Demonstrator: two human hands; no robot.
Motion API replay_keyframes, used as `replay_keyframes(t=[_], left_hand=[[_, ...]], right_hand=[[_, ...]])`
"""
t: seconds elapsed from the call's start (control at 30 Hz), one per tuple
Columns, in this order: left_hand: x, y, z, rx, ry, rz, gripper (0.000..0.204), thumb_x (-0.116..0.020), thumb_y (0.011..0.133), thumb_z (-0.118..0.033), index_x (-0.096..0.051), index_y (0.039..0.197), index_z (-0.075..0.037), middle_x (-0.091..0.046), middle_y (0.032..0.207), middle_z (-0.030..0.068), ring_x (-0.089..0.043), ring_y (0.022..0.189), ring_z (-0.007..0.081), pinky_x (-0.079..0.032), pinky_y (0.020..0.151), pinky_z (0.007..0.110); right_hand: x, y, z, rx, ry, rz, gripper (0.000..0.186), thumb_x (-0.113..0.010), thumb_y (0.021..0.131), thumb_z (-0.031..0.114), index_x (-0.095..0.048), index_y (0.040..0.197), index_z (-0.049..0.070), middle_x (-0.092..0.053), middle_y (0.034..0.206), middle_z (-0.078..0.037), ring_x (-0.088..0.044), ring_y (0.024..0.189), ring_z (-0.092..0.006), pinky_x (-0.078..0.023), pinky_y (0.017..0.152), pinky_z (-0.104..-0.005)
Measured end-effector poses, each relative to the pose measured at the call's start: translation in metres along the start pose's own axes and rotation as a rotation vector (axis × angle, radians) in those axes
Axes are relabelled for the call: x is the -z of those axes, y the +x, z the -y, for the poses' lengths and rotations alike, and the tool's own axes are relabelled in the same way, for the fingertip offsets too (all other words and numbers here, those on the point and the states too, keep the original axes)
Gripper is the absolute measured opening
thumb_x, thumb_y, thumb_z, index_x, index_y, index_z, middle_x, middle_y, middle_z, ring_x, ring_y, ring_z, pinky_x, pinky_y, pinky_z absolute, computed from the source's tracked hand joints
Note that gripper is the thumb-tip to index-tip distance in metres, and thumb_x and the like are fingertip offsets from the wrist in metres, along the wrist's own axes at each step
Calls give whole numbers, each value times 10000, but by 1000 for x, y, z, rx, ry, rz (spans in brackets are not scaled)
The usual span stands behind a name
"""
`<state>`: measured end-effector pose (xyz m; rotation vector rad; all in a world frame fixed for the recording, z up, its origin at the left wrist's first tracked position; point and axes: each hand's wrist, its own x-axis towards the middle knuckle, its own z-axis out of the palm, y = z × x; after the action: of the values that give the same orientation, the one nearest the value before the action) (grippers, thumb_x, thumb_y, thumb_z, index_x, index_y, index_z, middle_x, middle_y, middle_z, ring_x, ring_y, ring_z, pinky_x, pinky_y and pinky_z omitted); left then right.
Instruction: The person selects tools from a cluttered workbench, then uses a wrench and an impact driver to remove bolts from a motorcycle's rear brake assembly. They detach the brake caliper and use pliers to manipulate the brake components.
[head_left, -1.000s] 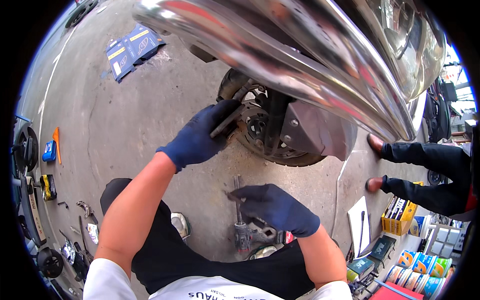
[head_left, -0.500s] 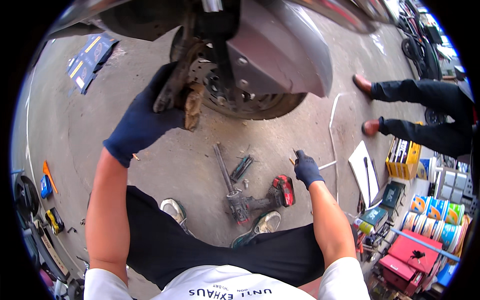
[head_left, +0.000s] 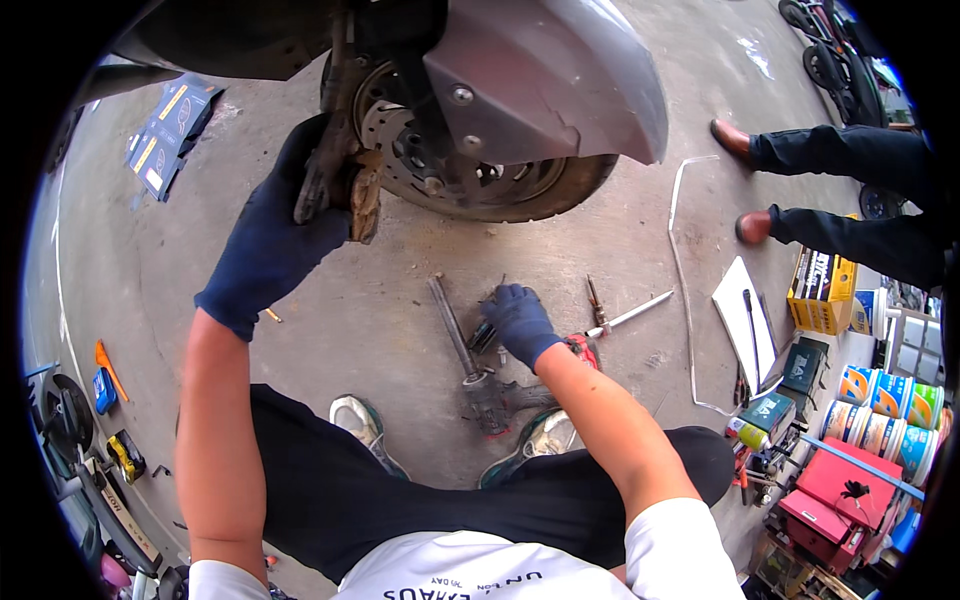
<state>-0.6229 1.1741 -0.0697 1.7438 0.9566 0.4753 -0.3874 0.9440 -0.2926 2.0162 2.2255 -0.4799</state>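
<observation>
At the upper left, my left hand (head_left: 285, 225) in a dark blue glove is closed round a dirty, rust-brown brake caliper (head_left: 367, 208). It is beside the brake disc (head_left: 385, 125) of the front wheel, below a grey fender (head_left: 545, 85). My right hand (head_left: 520, 322), also gloved, is down at the floor with its fingers curled over a dark folding hex key set (head_left: 482, 338), which they partly hide. Nearer to me lies a cordless impact wrench (head_left: 490, 400) with a long extension bar (head_left: 453, 325). A slim screwdriver-like tool (head_left: 597, 300) lies right of that hand.
Another person's legs (head_left: 830, 150) stand at the right. A bent white line (head_left: 680, 250), a white board (head_left: 740, 310), a yellow box (head_left: 822, 290), a red toolbox (head_left: 840, 490) and several tubs (head_left: 880, 385) line that side. Flattened dark cardboard (head_left: 170, 135) lies at upper left.
My right hand has let go of the slim tool, now on the floor, and moved left to the folding hex key set. My left hand still holds the caliper.
</observation>
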Motion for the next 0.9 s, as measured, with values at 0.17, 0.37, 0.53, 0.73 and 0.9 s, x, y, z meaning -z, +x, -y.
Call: replay_keyframes(t=[0.17,0.37,0.53,0.73,0.9], left_hand=[[-9,8,2,-50,192,-17,809,-687,798,-82,-327,1521,-124,-585,1311,165,-619,1114,283,-489,962,355],[-35,24,33,-129,167,-143,903,-781,784,-102,-283,1537,-114,-558,1349,180,-612,1177,319,-502,961,391],[-49,37,38,-176,239,-213,916,-788,781,-95,-268,1536,-82,-506,1418,179,-550,1265,315,-492,1002,384],[-43,31,30,-138,276,-151,908,-777,783,-84,-267,1534,-72,-503,1415,180,-548,1268,310,-487,1012,382],[-45,31,26,-144,280,-153,895,-764,779,-75,-276,1528,-71,-515,1388,175,-560,1247,319,-491,1004,384]], right_hand=[[55,-11,-40,-139,463,335,260,-730,794,177,-660,1006,45,-691,979,-172,-690,887,-278,-542,792,-425],[221,-18,-8,-502,1291,350,350,-660,917,211,-604,1123,-67,-682,924,-149,-685,711,-182,-567,659,-311],[262,-32,13,-423,1769,26,376,-598,963,169,-561,1237,-86,-683,936,-137,-687,710,-190,-572,669,-308],[262,-41,-10,-489,1447,128,400,-603,955,182,-545,1282,-42,-691,907,-147,-686,780,-187,-562,730,-335],[209,-55,-39,-505,735,-71,465,-630,908,185,-523,1318,-7,-693,862,-181,-685,688,-204,-543,637,-357]])
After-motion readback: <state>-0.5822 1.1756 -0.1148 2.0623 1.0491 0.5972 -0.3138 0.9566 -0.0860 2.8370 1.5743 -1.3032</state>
